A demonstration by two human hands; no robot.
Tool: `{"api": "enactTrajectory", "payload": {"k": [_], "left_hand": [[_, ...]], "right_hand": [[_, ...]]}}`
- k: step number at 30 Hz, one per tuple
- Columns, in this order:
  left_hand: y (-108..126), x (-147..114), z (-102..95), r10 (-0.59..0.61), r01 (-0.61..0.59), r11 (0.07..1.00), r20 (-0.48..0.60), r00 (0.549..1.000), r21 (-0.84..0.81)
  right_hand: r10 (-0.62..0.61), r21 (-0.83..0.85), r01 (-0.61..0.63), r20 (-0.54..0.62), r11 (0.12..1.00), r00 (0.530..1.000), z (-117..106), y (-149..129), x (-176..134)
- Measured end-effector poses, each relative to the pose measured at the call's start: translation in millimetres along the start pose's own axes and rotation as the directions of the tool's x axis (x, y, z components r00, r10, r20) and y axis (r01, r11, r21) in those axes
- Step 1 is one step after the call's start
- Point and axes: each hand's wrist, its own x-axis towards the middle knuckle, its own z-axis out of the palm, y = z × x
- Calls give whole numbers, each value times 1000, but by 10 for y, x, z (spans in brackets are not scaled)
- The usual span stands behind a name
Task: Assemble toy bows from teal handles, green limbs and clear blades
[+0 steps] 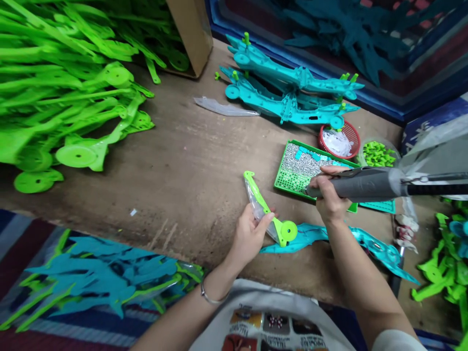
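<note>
A slim lime-green plastic part with a round disc at its near end [283, 233] is pinched, together with a clear plastic blade-shaped strip [255, 199] lying along it, between the thumb and fingers of the left hand [250, 233], at the near middle of the wooden table [175, 161]. By the right hand [331, 195] a dark grey cylindrical power driver [369, 183] is gripped around its front end, its tip pointed left over the green perforated tray [292, 181] of silver screws [298, 162]; whether a screw is touched cannot be told. The green part is judged to be light and fairly stiff, the clear strip thinner, slicker and apt to slide, so both are best held pinched mid-length, with the disc left free. The driver looks heavier and is best grasped around its barrel. Beneath the forearm, a long turquoise plastic part [310, 233] is laid. Beyond the tray, a red round basket [353, 129] of white pieces [337, 144] is placed, with turquoise assemblies [288, 95] farther off and lime-green parts [76, 107] heaped at far left.
</note>
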Motion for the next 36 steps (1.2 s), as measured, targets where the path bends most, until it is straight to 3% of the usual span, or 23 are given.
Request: {"api": "enactTrajectory", "payload": {"k": [7, 11, 17, 22, 28, 36], "left_hand": [[-35, 19, 10, 23, -23, 1000, -3, 1000, -8], [-54, 43, 31, 31, -32, 999, -25, 999, -30], [-122, 75, 49, 85, -86, 996, -54, 995, -4], [-168, 90, 35, 132, -128, 990, -68, 989, 65], [-177, 92, 4, 180, -167, 975, -77, 981, 145], [-172, 82, 8, 198, -184, 972, -86, 976, 149]], "right_hand": [[-9, 96, -4, 140, 995, 990, -41, 38, 13], [-25, 149, 1, 160, 989, 987, -11, -12, 42], [-72, 187, 63, 42, 980, 997, -79, -494, -32], [-80, 373, -1, 202, 928, 976, -200, -801, -449], [-33, 429, -103, 297, 898, 954, -234, -749, -875], [-36, 374, -106, 354, 921, 934, -217, -606, -974]]}}
